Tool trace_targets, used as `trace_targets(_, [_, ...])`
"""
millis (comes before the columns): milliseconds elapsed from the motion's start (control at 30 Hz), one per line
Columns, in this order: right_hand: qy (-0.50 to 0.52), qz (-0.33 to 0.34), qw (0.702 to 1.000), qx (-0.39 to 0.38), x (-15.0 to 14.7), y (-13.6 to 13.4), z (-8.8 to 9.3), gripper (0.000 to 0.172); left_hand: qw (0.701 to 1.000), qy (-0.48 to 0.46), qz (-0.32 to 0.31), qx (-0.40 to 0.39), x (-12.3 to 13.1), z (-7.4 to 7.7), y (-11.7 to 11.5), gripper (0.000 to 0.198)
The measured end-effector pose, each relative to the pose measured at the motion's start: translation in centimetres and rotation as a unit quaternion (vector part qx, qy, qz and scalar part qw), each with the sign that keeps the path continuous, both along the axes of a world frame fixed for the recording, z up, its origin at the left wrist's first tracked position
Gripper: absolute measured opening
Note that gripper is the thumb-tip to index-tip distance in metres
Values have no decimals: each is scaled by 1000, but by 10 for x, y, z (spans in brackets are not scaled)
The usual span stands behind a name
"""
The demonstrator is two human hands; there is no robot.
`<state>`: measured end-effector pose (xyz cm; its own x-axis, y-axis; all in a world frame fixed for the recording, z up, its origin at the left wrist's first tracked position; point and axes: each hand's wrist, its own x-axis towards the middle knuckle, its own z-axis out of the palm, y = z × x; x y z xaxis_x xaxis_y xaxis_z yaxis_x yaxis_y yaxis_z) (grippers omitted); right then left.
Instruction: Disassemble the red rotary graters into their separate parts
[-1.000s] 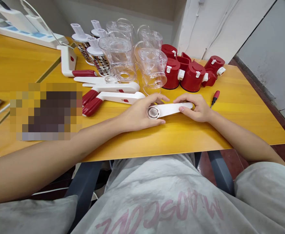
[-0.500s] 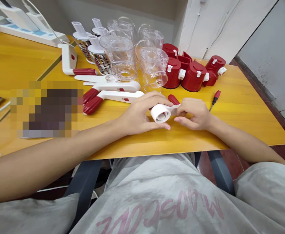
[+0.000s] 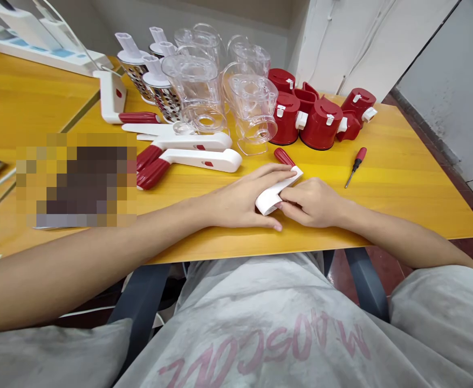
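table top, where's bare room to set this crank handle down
Bare wood on the table lies right of the screwdriver, and between the spare handles and the left forearm. Crowded behind: clear housings, red bases. The left hand and right hand hold the crank handle.

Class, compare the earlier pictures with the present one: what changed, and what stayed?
The white crank handle, lying flat sideways a second ago, was swung round: its red grip now points away from the person. The left hand and right hand kept hold. The screwdriver stayed put.
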<state>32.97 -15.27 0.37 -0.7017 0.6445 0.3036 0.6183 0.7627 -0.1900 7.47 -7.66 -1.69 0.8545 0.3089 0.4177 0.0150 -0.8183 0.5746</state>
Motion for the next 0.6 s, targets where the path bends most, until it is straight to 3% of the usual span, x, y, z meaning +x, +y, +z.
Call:
trace_targets(67, [-29, 1, 999, 22, 0, -1, -1, 46, 1000, 20, -14, -7, -2, 3, -2, 114])
trace_targets(267, [-30, 15, 995, 89, 2, 1, -7, 52, 1000, 20, -5, -15, 0, 11, -8, 84])
trace_targets(600, [-7, 17, 995, 93, 9, 9, -11, 52, 998, 23, -3, -51, 5, 7, -2, 91])
